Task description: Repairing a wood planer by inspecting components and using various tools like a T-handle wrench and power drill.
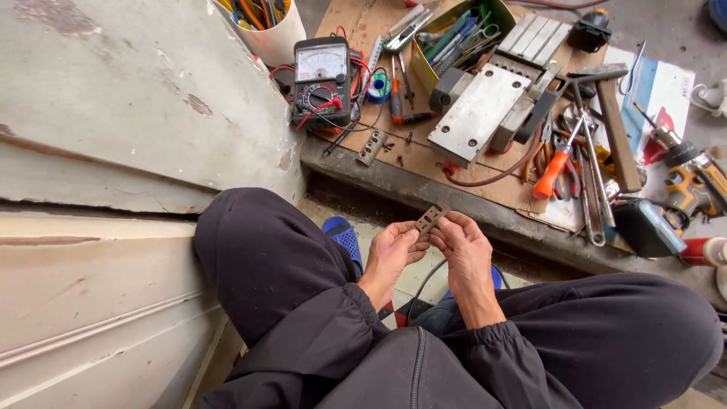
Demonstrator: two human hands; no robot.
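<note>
Between the knees, the left hand [391,251] and right hand [464,246] pinch a small grey slotted strip [431,218] by its ends (fingers closed on it from both sides). Beyond them, on the cardboard-covered counter [394,155], lie a similar grey block [371,147], an analog multimeter [321,80] and orange-handled pliers [555,168].

Looks like a makeshift repair workshop on the floor, with a multimeter [321,82], screwdrivers [395,97], pliers [555,168], a hammer [609,113], a cordless drill [693,178] and a solder spool [379,87] all spread over a sheet of cardboard [424,163].
</note>
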